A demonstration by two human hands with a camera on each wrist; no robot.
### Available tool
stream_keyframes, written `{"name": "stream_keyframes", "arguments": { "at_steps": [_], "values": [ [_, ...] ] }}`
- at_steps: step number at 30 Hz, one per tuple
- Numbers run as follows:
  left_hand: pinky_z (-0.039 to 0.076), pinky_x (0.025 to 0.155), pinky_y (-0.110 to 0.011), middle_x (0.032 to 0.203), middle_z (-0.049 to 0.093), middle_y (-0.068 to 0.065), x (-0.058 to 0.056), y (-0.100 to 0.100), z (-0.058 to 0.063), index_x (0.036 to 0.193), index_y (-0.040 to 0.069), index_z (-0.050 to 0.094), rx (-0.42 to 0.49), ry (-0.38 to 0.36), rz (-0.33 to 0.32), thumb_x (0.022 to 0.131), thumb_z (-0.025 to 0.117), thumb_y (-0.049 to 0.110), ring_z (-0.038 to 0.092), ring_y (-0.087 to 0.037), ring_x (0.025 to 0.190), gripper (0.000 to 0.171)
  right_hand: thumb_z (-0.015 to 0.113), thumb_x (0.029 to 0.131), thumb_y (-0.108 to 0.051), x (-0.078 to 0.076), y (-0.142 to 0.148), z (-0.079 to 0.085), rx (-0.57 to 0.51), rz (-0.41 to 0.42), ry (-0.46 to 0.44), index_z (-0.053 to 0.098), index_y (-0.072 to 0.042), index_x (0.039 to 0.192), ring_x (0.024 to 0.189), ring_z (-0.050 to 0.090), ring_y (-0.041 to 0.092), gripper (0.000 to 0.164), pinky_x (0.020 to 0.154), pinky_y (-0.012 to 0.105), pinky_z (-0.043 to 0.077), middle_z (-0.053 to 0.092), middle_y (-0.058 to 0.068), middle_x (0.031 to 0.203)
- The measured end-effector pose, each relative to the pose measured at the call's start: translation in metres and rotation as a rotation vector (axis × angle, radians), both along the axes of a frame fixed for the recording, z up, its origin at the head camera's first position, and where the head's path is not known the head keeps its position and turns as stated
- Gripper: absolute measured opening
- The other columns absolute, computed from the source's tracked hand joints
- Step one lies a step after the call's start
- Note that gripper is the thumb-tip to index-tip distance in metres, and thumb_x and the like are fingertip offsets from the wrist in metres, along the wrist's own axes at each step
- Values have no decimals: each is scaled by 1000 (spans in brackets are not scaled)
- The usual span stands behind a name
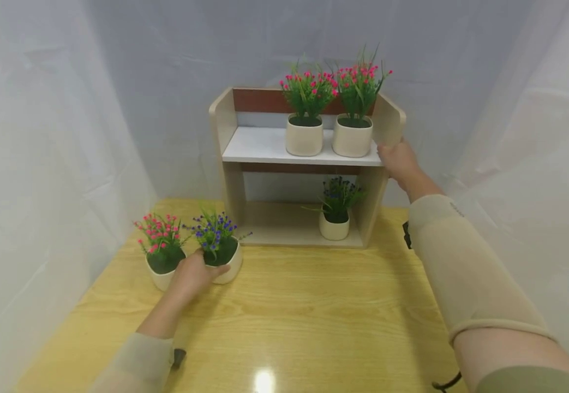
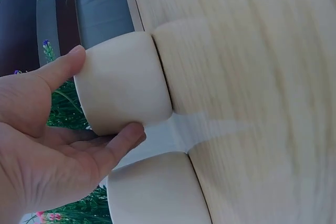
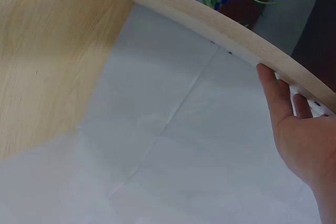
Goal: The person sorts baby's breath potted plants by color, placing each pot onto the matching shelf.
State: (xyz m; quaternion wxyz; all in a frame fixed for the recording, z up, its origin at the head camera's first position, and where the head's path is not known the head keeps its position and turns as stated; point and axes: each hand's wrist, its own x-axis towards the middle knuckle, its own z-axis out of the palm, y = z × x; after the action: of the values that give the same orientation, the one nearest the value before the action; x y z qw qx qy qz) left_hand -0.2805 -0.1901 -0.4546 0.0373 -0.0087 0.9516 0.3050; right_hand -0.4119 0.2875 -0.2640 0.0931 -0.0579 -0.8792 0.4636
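Observation:
On the table my left hand (image 1: 193,275) grips a white pot (image 2: 123,85) of blue-purple flowers (image 1: 214,232), thumb on one side and fingers round the other. In the left wrist view the pot's base sits at the wooden tabletop. Beside it stands a white pot of pink flowers (image 1: 161,234). My right hand (image 1: 402,164) holds the right side panel of a two-tier shelf (image 1: 304,243), fingers along its outer face (image 3: 281,95). Two pots of pink flowers, one left (image 1: 305,136) and one right (image 1: 353,137), stand on the upper tier.
A pot of dark blue-purple flowers (image 1: 335,224) stands on the shelf's lower tier, toward the right. The shelf rests at the back of the wooden table (image 1: 304,305). White sheeting (image 1: 176,98) hangs behind and at both sides.

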Motion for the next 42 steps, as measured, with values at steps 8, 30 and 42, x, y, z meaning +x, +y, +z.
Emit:
{"name": "stream_keyframes", "arguments": {
  "at_steps": [8,30,42],
  "values": [
    [40,122,-73,160,43,-42,4,4,4,161,-14,35,40,6,-19,96,75,62,44,-63,147,107,48,113,-26,2,-1,-1,30,-14,-3,20,-3,171,146,54,45,68,117,58,55,46,30,164],
    [56,110,-65,141,69,-32,-1,41,26,149,-5,56,24,153,-75,94,77,63,66,-53,130,89,47,114,-27,-1,-1,-2,24,-25,13,23,-3,170,147,53,46,66,118,58,54,46,30,165],
    [53,115,-65,148,62,-36,-19,72,26,151,-9,51,76,152,-64,92,83,55,61,-55,137,92,47,114,-28,4,-4,-2,32,-36,31,27,-2,168,142,56,43,64,116,55,55,50,30,160]
  ]
}}
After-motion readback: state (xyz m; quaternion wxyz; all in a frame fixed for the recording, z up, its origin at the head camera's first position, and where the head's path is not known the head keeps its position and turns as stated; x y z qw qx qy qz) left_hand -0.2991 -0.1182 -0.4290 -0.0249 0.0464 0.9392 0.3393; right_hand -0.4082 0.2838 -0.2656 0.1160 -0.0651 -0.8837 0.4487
